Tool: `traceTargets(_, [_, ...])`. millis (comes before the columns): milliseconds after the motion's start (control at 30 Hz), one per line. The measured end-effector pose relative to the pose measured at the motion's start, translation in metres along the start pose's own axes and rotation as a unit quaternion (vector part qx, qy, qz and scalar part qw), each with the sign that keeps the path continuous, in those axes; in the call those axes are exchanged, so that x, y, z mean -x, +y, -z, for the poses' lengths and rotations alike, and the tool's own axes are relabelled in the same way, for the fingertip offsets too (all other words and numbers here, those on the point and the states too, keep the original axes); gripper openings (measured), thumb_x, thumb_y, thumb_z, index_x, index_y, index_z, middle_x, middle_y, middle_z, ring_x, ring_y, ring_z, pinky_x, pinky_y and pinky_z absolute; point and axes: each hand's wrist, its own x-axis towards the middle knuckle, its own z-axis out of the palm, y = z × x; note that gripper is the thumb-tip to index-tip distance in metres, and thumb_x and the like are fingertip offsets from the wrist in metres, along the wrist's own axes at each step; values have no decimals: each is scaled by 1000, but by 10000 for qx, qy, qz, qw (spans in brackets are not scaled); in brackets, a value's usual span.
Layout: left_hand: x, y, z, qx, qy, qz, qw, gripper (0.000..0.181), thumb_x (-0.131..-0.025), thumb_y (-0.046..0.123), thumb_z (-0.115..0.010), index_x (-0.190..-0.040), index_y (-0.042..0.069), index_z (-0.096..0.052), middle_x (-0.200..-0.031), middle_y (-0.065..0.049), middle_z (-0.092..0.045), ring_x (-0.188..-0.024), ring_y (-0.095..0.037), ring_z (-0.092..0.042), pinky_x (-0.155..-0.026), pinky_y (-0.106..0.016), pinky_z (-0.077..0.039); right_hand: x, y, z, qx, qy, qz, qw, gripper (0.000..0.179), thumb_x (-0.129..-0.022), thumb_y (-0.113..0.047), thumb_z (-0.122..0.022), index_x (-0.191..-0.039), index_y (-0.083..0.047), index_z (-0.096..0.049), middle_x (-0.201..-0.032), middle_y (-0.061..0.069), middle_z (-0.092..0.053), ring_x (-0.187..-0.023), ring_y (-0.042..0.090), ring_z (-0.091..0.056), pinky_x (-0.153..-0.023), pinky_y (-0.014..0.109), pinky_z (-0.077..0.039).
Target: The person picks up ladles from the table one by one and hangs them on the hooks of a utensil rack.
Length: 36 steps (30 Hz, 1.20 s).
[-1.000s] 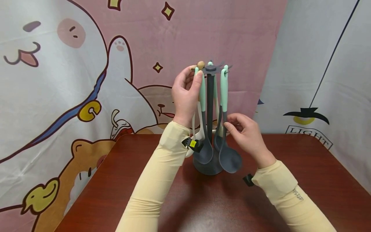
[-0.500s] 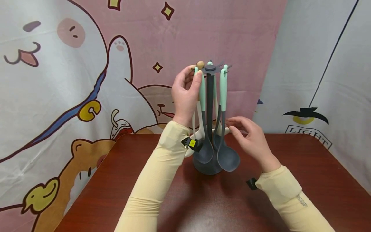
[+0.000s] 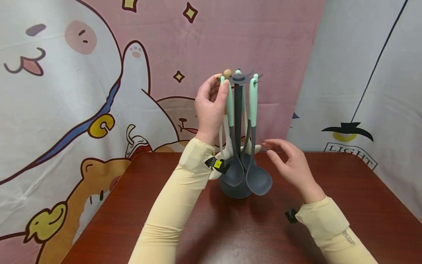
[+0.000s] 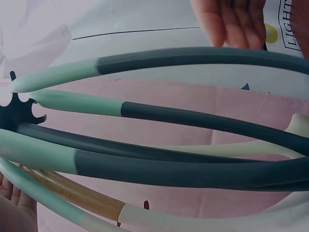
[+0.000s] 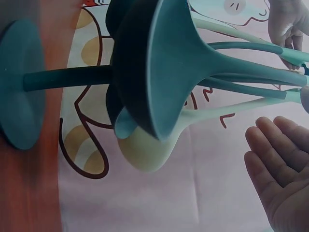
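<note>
A dark grey utensil stand [image 3: 238, 117] carries several hanging kitchen tools. Up at its top, my left hand [image 3: 211, 104] pinches a mint-handled utensil [image 3: 222, 79], thumb in front and fingers behind; its lower part is largely hidden in the head view. A dark ladle [image 3: 259, 181] with a mint handle hangs at the front right, its deep bowl filling much of the right wrist view. My right hand [image 3: 293, 163] is apart from it to the right, fingers loosely extended, palm bare in the right wrist view. Another dark-headed spoon [image 3: 233, 172] hangs at front left.
The stand's round base [image 5: 24, 84] rests on a reddish-brown table [image 3: 165, 205]. Cream-headed tools, one with a wooden handle [image 4: 77, 191], hang toward the back and left. Behind the table hangs a cartoon-printed cloth [image 3: 263, 36].
My right hand has let go of the ladle's stem and drawn away to the right and down. The ladle has swung slightly left. My left hand stays at the stand's top.
</note>
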Motion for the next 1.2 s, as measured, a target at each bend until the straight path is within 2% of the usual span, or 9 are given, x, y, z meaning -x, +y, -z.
traceTargets(200, [2, 4, 2, -37, -9, 148, 9999, 38, -97, 12, -63, -130, -5, -58, -111, -12, -61, -100, -17, -60, -90, -30, -50, 4, 3, 2, 148, 26, -73, 9999, 31, -93, -3, -67, -124, -2, -64, -114, 7, -69, -108, 9, -57, -90, 14, -41])
traceTargets(367, [7, 6, 6, -216, -62, 199, 9995, 57, -97, 17, -63, -147, 0, -41, -121, -12, -57, -109, -16, -56, -96, -28, -46, 7, 5, 5, 272, 34, -188, 9994, 32, -94, -5, -67, -125, -5, -65, -114, 5, -69, -110, 9, -56, -93, 14, -38])
traceTargets(500, [16, 4, 10, -407, -183, 170, 9989, 64, -98, 22, -60, -152, 2, -30, -132, -11, -53, -117, -16, -53, -101, -28, -42, 9, 6, 9, 372, 35, -197, 9991, 32, -94, -5, -68, -126, -5, -65, -114, 4, -69, -110, 9, -56, -92, 16, -39])
traceTargets(667, [31, 2, 19, -701, -341, 292, 9965, 62, -100, 28, -55, -152, 3, -31, -140, -12, -49, -125, -21, -50, -105, -29, -39, 12, 6, 14, 489, 41, -202, 9986, 33, -93, -5, -68, -126, -7, -65, -116, 4, -68, -111, 9, -55, -94, 18, -39])
traceTargets(800, [42, 2, 27, -1006, -542, 354, 9928, 62, -100, 31, -52, -152, 3, -32, -145, -12, -46, -130, -22, -46, -108, -34, -37, 15, 7, 17, 541, 54, -182, 9984, 34, -93, -5, -68, -127, -7, -65, -119, 5, -67, -114, 9, -55, -95, 15, -36])
traceTargets(1000, [56, -1, 44, -1432, -773, 342, 9861, 63, -100, 33, -52, -153, 6, -32, -150, -6, -41, -135, -15, -41, -109, -39, -37, 18, 7, 22, 626, -31, -137, 9979, 38, -93, -4, -68, -130, -9, -64, -126, 6, -64, -119, 10, -53, -97, 11, -33])
traceTargets(1200, [72, -3, 64, -2035, -1163, 291, 9717, 64, -99, 37, -52, -154, 9, -33, -151, -7, -38, -136, -17, -39, -108, -38, -37, 23, 8, 26, 832, -220, -224, 9960, 41, -94, -10, -68, -135, -13, -61, -131, 5, -61, -120, 21, -53, -95, 10, -33])
